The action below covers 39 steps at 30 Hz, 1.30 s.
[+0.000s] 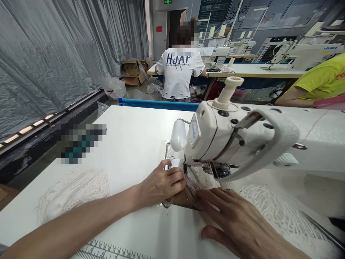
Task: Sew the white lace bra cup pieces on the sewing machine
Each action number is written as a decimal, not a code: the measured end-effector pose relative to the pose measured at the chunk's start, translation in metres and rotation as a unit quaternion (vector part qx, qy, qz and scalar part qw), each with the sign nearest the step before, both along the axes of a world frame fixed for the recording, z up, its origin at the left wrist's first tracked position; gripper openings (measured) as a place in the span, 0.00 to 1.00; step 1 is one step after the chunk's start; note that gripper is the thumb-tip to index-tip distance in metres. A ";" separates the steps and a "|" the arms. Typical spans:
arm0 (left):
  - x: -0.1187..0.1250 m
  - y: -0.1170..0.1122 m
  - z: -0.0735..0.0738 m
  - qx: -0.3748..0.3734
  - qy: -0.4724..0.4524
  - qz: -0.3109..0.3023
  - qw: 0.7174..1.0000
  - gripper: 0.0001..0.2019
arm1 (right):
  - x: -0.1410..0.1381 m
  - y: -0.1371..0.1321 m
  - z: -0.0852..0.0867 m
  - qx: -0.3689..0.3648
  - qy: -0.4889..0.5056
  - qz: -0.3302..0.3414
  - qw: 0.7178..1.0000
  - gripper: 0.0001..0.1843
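At a white, smooth-surfaced worktable [134, 136], a sewer is working bare-handed at a white, enamelled sewing machine [285, 133] threaded in pink. A loosely netted white lace piece [192, 180] is lying beneath the machine's head, well in from the table's left edge, and partly disappearing under the fingers.

The left hand [165, 181] is resting beside a small silvery metal fitting [175, 163], its fingers bent and close together; whether they are pinching the lace cannot be told. The right hand [231, 219] is spreading flat on the near side of the lace, thumb standing apart from the fingers, clamped on nothing visible.

Judging by the hands' placing, the step in hand is setting and guiding the lace for stitching. The next move appears to be calling for even, light pressure from both palms, the netting staying flat and the fingertips staying clear of the needle, which is not showing distinctly.

A cream, fringed lace bundle [75, 190] is lying by the table's left edge; a second white, stringy lace bundle [280, 212] is spreading beyond the right hand. A clear ruler with black markings [113, 250] is lying along the near edge.
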<state>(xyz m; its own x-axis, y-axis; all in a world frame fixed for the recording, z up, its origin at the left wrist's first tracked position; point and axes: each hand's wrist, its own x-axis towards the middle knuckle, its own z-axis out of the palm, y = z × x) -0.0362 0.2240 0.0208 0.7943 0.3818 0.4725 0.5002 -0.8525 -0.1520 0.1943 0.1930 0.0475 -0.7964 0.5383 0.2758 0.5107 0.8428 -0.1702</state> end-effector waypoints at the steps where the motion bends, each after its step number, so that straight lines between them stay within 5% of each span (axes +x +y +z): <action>1: 0.000 0.000 0.000 -0.001 -0.001 -0.001 1.000 0.10 | 0.000 0.000 0.000 0.001 0.001 0.002 1.000 0.17; 23: -0.002 0.001 -0.001 -0.032 -0.028 -0.006 0.999 0.11 | 0.000 -0.001 0.006 -0.016 0.016 0.006 1.000 0.23; 31: -0.002 0.002 0.001 -0.050 -0.042 0.036 0.997 0.13 | -0.003 0.002 -0.013 0.067 0.040 -0.011 0.997 0.21; 39: 0.001 -0.001 -0.002 -0.031 -0.017 0.086 0.996 0.14 | -0.004 0.009 -0.014 0.104 0.005 -0.066 0.992 0.24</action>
<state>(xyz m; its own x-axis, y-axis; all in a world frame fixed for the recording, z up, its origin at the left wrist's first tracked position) -0.0350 0.2234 0.0185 0.6987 0.5402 0.4690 0.6435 -0.7610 -0.0821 0.1899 0.2018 0.0336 -0.7189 0.5687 0.3997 0.6183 0.7859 -0.0062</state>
